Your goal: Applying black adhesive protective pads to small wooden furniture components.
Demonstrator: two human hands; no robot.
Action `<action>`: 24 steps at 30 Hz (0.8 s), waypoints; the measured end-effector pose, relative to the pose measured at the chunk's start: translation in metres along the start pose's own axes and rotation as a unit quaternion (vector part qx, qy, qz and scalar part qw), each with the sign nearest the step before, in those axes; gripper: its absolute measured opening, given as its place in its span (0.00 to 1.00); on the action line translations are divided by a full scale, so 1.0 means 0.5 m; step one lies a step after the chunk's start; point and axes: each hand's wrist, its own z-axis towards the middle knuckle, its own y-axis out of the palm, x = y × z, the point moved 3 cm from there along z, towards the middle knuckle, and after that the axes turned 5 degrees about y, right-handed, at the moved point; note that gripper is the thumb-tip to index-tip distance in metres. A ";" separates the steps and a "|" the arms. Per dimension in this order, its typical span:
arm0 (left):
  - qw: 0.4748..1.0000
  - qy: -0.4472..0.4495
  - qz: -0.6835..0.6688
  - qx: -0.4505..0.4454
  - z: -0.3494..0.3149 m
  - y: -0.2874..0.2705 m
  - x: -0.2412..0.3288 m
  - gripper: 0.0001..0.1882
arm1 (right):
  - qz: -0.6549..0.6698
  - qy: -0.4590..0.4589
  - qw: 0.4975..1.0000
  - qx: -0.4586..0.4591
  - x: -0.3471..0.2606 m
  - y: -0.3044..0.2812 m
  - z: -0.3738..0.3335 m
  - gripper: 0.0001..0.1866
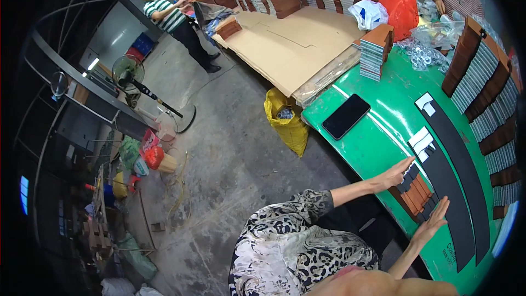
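On the green table [350,82], a small row of brown and black flat pieces [417,193] lies between my two hands. My left hand [395,175] is at its far end, fingers stretched out and together, by the black pieces there. At the near end my right hand [432,223] has its fingers straight, the palm turned toward the row. Both hands look open, and whether they press on the row I cannot tell. Just right of them lies a long black strip [452,208] with a white piece [422,143] at its far end. A second black strip [466,170] curves alongside.
A black phone [346,117] lies at the table's left edge. Tall stacks of brown, grey-edged pieces [482,93] line the right side; a smaller stack [375,52] stands farther back, near a red bag [398,13]. A yellow sack [287,123] and a fan [129,71] stand on the floor. Two people are beyond.
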 end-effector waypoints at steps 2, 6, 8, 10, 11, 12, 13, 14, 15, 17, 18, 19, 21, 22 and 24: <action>0.999 -0.007 0.040 0.020 -0.006 0.027 0.021 0.41 | 0.100 0.007 0.988 0.116 0.001 0.046 -0.009 0.36; 0.995 -0.003 0.055 0.084 -0.004 0.042 0.030 0.39 | 0.092 0.034 0.976 0.197 0.020 0.033 -0.018 0.32; 0.991 0.042 0.051 0.113 0.016 0.051 0.013 0.32 | 0.099 0.010 0.975 0.198 0.012 0.021 -0.006 0.30; 0.987 0.035 0.101 0.116 0.033 0.031 0.038 0.29 | 0.085 -0.026 0.976 0.197 -0.027 0.047 0.014 0.28; 0.991 0.010 0.082 0.103 0.034 0.015 0.065 0.29 | -0.032 -0.070 0.981 0.178 -0.022 0.049 0.020 0.27; 0.991 0.039 0.069 0.107 0.022 0.001 0.047 0.30 | -0.138 -0.052 0.972 0.181 0.006 0.051 0.025 0.28; 0.989 0.058 0.081 0.106 0.019 -0.012 0.024 0.32 | -0.162 -0.033 0.964 0.211 0.018 0.047 0.022 0.28; 0.994 0.015 0.058 0.091 0.023 -0.009 0.012 0.35 | -0.148 -0.022 0.969 0.196 0.022 0.044 0.031 0.28; 0.997 0.007 0.034 0.068 0.022 -0.012 -0.005 0.41 | -0.125 -0.014 0.976 0.175 0.023 0.045 0.033 0.29; 0.999 -0.018 0.019 -0.020 0.045 0.006 0.004 0.51 | -0.091 0.019 0.978 0.189 0.017 0.021 0.024 0.31; 0.998 -0.012 -0.017 -0.054 0.041 0.002 0.000 0.51 | -0.113 0.026 0.975 0.188 -0.001 0.021 0.015 0.33; 0.995 -0.006 -0.052 -0.085 0.039 -0.002 -0.003 0.53 | -0.120 0.030 0.973 0.194 -0.006 0.014 0.006 0.33; 0.991 -0.001 0.011 -0.134 0.045 -0.003 0.026 0.55 | -0.093 0.056 0.978 0.178 -0.010 0.004 -0.003 0.33; 0.981 0.004 0.082 -0.177 0.047 -0.001 0.035 0.58 | -0.099 0.055 0.977 0.183 -0.020 0.003 -0.007 0.33; 0.978 -0.024 0.109 -0.177 0.040 -0.017 0.026 0.60 | -0.255 -0.038 0.947 0.194 -0.076 0.030 0.000 0.31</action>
